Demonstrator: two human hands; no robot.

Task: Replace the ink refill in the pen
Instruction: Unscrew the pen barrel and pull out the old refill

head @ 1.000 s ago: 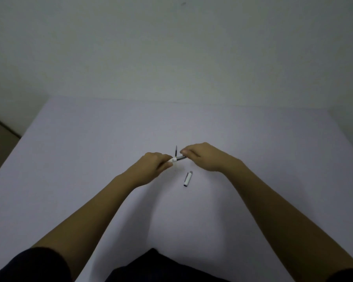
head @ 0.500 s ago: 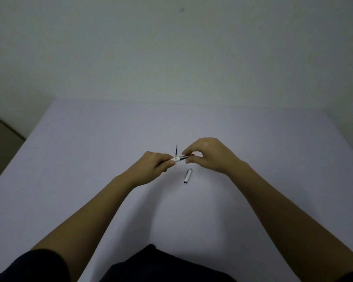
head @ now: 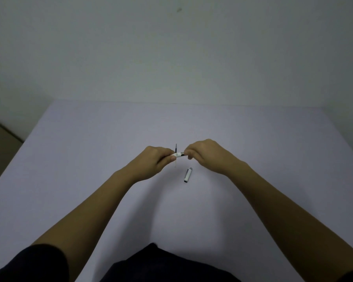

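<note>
A white pen body (head: 178,154) with a metal ring is held level between both hands above the table. My left hand (head: 154,162) pinches its left end, my right hand (head: 207,154) grips the right end past the ring. A thin refill (head: 176,148), dark at the top and pale lower down, lies on the table just behind and under the pen. The white pen cap (head: 188,175) with a metal clip lies on the table below my right hand, apart from both hands.
The work surface is a pale lilac table (head: 90,159) against a plain wall. Its left edge drops to a brown floor (head: 0,143). My dark sleeves and clothing show at the bottom of the view.
My right hand has closed in on the pen's right end, its fingers now curled around it; the dark section seen earlier is hidden. Cap and refill have not moved.
</note>
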